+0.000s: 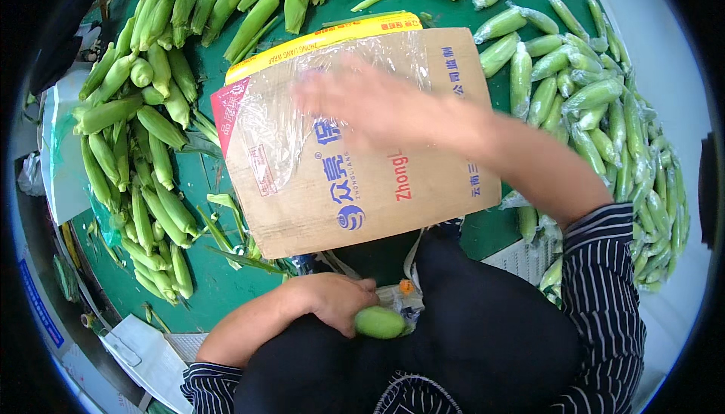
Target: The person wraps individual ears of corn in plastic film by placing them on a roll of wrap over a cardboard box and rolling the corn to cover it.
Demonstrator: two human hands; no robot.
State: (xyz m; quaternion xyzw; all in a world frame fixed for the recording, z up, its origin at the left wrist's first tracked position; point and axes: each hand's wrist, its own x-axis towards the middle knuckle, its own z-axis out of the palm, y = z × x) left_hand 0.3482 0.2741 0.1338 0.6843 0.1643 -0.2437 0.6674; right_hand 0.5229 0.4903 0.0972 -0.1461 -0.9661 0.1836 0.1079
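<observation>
Low in front of my body, my left hand (340, 302) is closed around an ear of corn in its green husk (379, 322); part of the ear is hidden by the hand. My right hand (362, 105), blurred by motion, reaches across the top of a cardboard carton (442, 182). Clear cling film (272, 131) lies wrinkled over the carton's upper left surface. Along the carton's far edge runs a yellow cling-film box (323, 43). Blur hides whether my right fingers touch or pinch the film.
Unwrapped ears of corn (161, 125) are heaped on the left and far side of the green tabletop (212, 71). Film-wrapped ears (600, 97) form a pile on the right. Loose husk leaves (226, 238) lie beside the carton's left edge.
</observation>
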